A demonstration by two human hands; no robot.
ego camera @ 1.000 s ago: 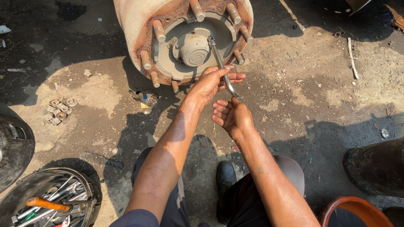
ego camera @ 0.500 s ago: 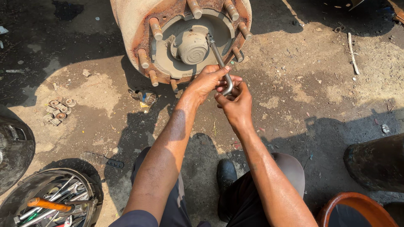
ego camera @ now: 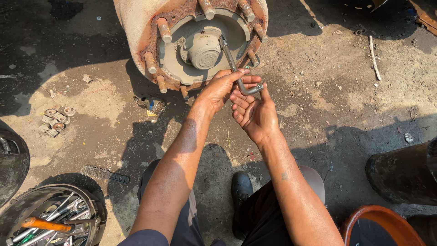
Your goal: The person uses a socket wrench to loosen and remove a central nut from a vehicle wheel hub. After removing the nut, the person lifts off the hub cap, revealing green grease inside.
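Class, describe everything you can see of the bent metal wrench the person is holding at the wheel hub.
The bent metal wrench is a slim grey steel rod with a hooked lower end. Its straight shaft slants up and left to the rusty wheel hub, its top end resting beside the hub's centre cap. The left hand grips the shaft from the left; the right hand cups the bend from below.

The wheel hub [ego camera: 200, 43] stands at the top of the view, on the ground. Just below the hub, both hands meet on a bent wrench [ego camera: 236, 68]: the left hand [ego camera: 216, 91] is at the left of it, the right hand [ego camera: 255, 114] at the right and a little lower. The upper end of the wrench touches the hub near its centre. Left of the hub, well apart, some nuts [ego camera: 57, 120] lie on the ground. Far below the hub at the left, a round tray [ego camera: 54, 218] holds tools. Far below it at the right stands a bucket [ego camera: 382, 225]. A stick [ego camera: 374, 57] lies right of the hub.
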